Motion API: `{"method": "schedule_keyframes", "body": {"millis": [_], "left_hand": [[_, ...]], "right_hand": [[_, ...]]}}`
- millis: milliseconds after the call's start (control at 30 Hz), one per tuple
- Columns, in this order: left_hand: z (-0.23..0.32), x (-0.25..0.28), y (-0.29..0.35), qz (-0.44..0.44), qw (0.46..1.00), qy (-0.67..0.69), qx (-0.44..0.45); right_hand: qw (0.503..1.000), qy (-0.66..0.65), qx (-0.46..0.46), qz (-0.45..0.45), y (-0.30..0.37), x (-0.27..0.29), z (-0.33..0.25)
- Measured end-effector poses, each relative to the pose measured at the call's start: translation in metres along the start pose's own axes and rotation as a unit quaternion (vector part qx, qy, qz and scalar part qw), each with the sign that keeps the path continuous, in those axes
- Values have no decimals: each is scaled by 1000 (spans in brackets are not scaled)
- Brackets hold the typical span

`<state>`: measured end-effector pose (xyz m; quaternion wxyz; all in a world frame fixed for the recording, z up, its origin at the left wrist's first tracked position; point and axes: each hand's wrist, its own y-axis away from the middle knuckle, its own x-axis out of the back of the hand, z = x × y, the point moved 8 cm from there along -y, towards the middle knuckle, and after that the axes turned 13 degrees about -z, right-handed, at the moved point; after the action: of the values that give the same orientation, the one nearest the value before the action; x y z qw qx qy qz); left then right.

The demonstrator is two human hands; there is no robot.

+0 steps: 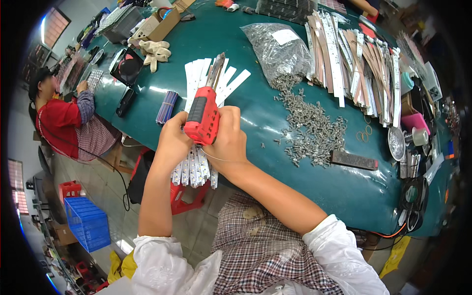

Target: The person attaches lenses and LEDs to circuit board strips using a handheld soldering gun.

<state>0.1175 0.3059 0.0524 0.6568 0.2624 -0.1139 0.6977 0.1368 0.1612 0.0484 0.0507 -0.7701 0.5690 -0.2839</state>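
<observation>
Between my two hands is a red-and-black hand tool (pixel 202 115) with a long, narrow metal front pointing away from me. My left hand (pixel 175 138) is closed against its left side. On the other side my right hand (pixel 228 135) curls its fingers around the tool. Its exact kind is unclear. Beneath it, a bundle of white LED strips (pixel 193 169) fans out at the far end, while the near ends show past the table edge. My palms hide the middle of the bundle, so whether the fingers also grip it is unclear. A thin loop crosses my right wrist.
Right of my hands, small metal parts (pixel 314 130) spill from a clear plastic bag (pixel 278 51) over the green table (pixel 290 196). A dark bar (pixel 354 160) lies nearby. Long strips (pixel 344 59) are piled at the back right. Left are purple-blue rods (pixel 167 106) and a seated person (pixel 61 115).
</observation>
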Motion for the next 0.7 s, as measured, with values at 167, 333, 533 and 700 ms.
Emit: {"method": "schedule_keyframes", "body": {"millis": [167,333,533,700], "left_hand": [[-27,9,-18,-28,992,-121,-25],[-16,3,-18,-1,970,-228,-78],[7,1,-10,7,928,-370,-31],[10,21,-11,49,925,-377,14]], "right_hand": [[996,76,-27,-50,-2,-25,5],[985,140,-55,-86,2,-17,9],[986,145,-47,-60,8,41,-19],[992,125,17,-9,36,124,-35]]}}
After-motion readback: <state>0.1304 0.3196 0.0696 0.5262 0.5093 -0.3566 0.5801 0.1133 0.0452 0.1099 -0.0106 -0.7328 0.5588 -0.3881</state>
